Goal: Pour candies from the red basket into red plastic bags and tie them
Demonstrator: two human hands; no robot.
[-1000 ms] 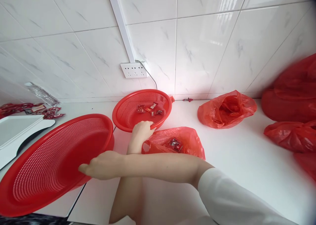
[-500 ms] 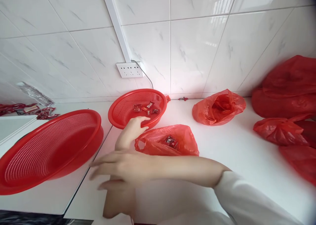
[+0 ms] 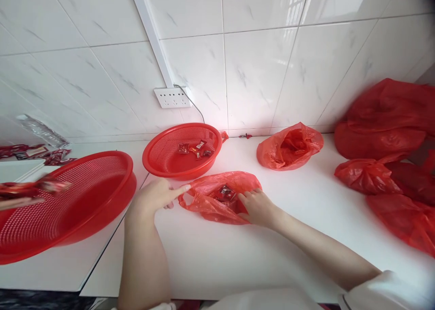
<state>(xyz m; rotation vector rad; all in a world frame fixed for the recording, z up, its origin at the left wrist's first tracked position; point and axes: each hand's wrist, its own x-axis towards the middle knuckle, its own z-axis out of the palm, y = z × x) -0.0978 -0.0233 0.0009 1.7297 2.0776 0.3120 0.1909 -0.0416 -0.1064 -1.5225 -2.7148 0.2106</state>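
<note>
A red plastic bag [image 3: 217, 215] lies with its mouth up on the white counter, with small red wrapped packets [image 3: 226, 193] inside. My right hand [image 3: 260, 208] is closed on the bag's right rim, fingers over the edge. At the bag's left end is my left hand [image 3: 154, 196], one digit stretched out to the rim and the others partly bent, holding nothing I can see. Just behind the bag stands a small red mesh basket [image 3: 163, 165] with several wrapped packets [image 3: 195, 150] in it.
A large red basket [image 3: 98, 201] stands at left; another person's hand [image 3: 20, 203] holds red packets [image 3: 37, 187] over it. A second open red bag [image 3: 288, 149] and several full red bags [image 3: 384, 119] are at right. A power socket [image 3: 172, 97] is on the tiled wall.
My right hand has moved from across my left arm to the bag's right rim. My left hand has drawn back from the small basket to the bag. Another person's hand with packets has appeared at left.
</note>
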